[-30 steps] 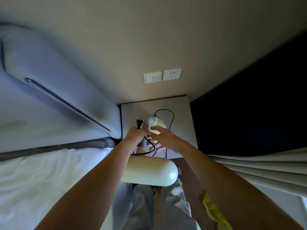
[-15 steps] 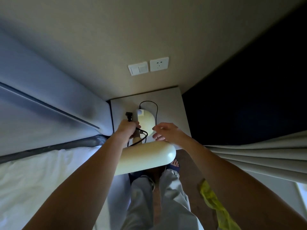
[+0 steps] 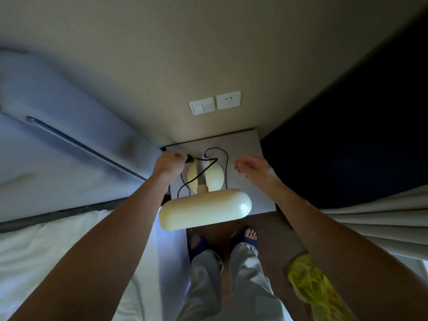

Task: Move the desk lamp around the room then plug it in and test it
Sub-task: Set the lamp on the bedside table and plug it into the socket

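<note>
A cream desk lamp [image 3: 205, 208] with a long rounded shade stands on the grey bedside table [image 3: 252, 181]; its round base [image 3: 214, 176] rests near the table's middle. A black cord [image 3: 225, 163] loops from the base across the tabletop. My left hand [image 3: 168, 164] is closed around the cord's black plug [image 3: 189, 158] at the table's left edge. My right hand [image 3: 253, 167] hovers open to the right of the lamp, touching nothing. A white wall socket [image 3: 228, 100] sits above the table beside a light switch [image 3: 201, 105].
A padded blue-grey headboard [image 3: 58, 126] and a bed with white sheets [image 3: 34, 262] lie to the left. Pale curtains [image 3: 379, 218] hang at the right under a dark wall. A yellow-green bag [image 3: 310, 279] lies on the wooden floor beside my legs.
My right hand has let go of the lamp and drawn off to the right. My left hand has pulled the plug up and left, stretching the cord.
</note>
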`<state>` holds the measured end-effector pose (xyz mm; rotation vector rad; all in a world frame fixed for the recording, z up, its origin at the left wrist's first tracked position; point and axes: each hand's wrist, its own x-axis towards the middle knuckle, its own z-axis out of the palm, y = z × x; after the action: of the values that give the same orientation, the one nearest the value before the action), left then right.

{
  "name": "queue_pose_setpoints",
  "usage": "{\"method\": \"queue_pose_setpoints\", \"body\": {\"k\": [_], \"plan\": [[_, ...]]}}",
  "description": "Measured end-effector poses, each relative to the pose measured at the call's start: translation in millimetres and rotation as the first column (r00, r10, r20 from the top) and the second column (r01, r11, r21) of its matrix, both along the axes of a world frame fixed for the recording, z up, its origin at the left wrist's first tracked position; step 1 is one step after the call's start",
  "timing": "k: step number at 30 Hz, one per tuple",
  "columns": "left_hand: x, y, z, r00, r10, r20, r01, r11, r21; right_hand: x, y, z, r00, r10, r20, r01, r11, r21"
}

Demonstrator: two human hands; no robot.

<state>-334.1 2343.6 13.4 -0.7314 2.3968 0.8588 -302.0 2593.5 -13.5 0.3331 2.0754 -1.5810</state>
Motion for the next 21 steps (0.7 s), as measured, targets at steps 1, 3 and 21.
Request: {"method": "queue_pose_setpoints", "body": {"k": [1, 3, 21], "plan": [[4, -8, 7, 0.999, -0.032, 0.019, 0.034, 0.996, -0.081, -3, -4, 7, 1.0, 0.014, -0.02, -0.014, 1.0, -0.008], [11, -21, 27, 0.995, -0.045, 0.089, 0.057, 0.988, -0.143, -8, -17, 22, 0.998, 0.045, -0.031, -0.047, 0.998, -0.05], [-10, 12, 231, 0.914, 0.406, -0.028, -0.281, 0.679, 0.678, 38, -101, 145, 0.707, 0.672, -0.218, -0.706, 0.664, -0.244]]}}
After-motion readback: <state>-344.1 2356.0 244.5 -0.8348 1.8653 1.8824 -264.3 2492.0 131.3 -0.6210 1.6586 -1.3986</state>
